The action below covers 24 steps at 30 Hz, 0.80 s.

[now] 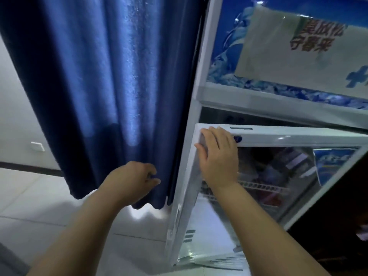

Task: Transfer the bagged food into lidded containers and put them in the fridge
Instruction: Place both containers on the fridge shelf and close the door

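A person's right hand (pixel 217 154) lies flat on the ajar fridge door (pixel 278 136); left hand (pixel 135 180) pinches the curtain (pixel 109 76) aside. Best keep cloth clear.

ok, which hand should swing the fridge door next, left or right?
Right. The right hand already lies flat on the top corner of the glass fridge door, which stands ajar. The left hand is pinching the blue curtain.
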Motion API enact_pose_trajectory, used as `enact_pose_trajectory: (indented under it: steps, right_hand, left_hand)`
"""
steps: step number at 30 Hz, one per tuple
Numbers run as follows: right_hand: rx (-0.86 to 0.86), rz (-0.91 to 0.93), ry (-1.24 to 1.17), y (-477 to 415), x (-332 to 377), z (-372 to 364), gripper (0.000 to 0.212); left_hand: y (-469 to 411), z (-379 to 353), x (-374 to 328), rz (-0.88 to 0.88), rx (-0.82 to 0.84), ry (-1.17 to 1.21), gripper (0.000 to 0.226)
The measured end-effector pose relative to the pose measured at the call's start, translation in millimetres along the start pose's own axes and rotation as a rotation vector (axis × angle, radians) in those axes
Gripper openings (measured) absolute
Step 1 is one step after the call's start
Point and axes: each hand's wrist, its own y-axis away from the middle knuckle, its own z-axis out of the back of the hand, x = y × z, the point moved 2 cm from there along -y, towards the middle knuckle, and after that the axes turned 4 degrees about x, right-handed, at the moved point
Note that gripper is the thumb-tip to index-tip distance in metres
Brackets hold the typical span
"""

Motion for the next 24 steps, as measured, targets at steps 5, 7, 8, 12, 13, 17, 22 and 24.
enact_pose_trajectory:
  steps: [5, 7, 8, 12, 13, 17, 22, 24]
  right_hand:
    - [0.352, 0.052, -0.026, -15.9, -28.7, -47.0, 0.061]
    - [0.530, 0.036, 0.016, -23.2, -39.8, -62.0, 0.066]
    - [0.630, 0.017, 0.025, -26.5, -45.1, -69.9, 0.066]
    - [0.844, -0.028, 0.127, -31.6, -52.0, -91.8, 0.068]
    - [0.860, -0.040, 0.130, -31.1, -51.3, -95.1, 0.069]
    - [0.882, -0.046, 0.119, -32.7, -49.9, -97.5, 0.076]
    - [0.942, -0.048, 0.086, -41.7, -43.5, -85.4, 0.066]
    - [0.987, -0.056, 0.067, -49.1, -32.5, -76.2, 0.056]
  left_hand:
    - [-22.3, 7.7, 3.3, 0.066, -0.060, -0.009, 0.019]
    - [-29.9, 10.0, 5.3, 0.081, -0.074, 0.007, 0.018]
    - [-33.4, 11.2, 7.0, 0.093, -0.079, 0.013, 0.020]
    - [-44.2, 14.9, 17.6, 0.146, -0.108, 0.000, 0.023]
    - [-46.0, 15.2, 20.4, 0.159, -0.108, -0.005, 0.023]
    - [-50.1, 10.8, 24.6, 0.203, -0.071, -0.010, 0.023]
    - [-37.5, 1.7, 21.8, 0.233, -0.023, 0.003, 0.024]
    - [-24.7, -2.8, 26.0, 0.269, -0.025, 0.011, 0.024]
